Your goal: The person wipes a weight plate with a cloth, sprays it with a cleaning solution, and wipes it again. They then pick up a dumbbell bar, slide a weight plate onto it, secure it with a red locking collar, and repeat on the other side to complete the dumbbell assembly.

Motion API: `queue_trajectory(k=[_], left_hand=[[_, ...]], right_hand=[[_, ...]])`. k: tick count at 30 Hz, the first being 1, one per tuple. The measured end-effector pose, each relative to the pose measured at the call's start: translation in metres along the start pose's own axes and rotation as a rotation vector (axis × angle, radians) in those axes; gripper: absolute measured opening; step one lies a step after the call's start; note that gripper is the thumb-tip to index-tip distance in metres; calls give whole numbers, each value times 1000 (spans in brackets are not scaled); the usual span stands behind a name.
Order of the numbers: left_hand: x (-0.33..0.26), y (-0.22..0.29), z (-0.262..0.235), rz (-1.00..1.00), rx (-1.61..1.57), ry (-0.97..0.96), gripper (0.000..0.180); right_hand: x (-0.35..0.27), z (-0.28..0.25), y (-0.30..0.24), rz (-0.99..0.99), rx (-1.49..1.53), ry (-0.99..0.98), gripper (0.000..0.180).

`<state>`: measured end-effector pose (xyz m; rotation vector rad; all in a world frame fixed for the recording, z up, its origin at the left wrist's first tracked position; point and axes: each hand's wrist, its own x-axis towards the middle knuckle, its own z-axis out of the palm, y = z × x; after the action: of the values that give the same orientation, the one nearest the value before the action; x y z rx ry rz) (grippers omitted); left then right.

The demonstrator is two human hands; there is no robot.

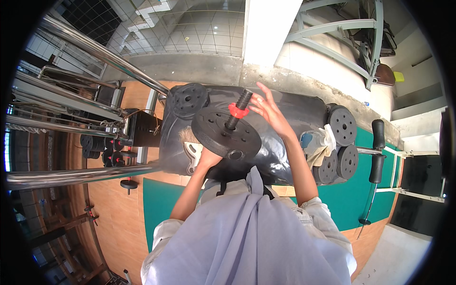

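A dumbbell is tilted up in front of me, with a black round weight plate (209,130), a threaded bar end (244,99) and a red star-shaped collar nut (238,110). My left hand (210,158) is closed at the plate's underside and holds the dumbbell; the plate hides its fingers. Just right of the bar end, my right hand (267,108) is open, fingers spread, with nothing in it. Whether a fingertip touches the thread, I cannot tell. Beside my left hand, a brush with a pale handle (192,154) and tan bristles lies on the black padded surface (294,102).
Loose weight plates lie at the surface's left end (187,99) and right end (343,124). Near the right ones are a pale cloth (325,142) and a blue-and-white item (308,141). Chrome rails (104,52) of a machine run along the left. Green mat (161,202) covers part of the floor.
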<state>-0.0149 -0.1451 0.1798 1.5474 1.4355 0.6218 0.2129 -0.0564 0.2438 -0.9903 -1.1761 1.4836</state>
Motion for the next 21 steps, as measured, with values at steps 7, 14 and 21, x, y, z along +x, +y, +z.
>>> queue_trajectory(k=[7, 14, 21], left_hand=[[0, 10, -2, 36, -52, 15, 39], [-2, 14, -1, 17, -96, 1, 34], [-2, 4, 6, 86, -48, 67, 34]], right_hand=[[0, 17, 4, 13, -25, 46, 39], [-6, 27, 6, 96, -73, 55, 40], [-14, 26, 0, 125, 30, -54, 55]])
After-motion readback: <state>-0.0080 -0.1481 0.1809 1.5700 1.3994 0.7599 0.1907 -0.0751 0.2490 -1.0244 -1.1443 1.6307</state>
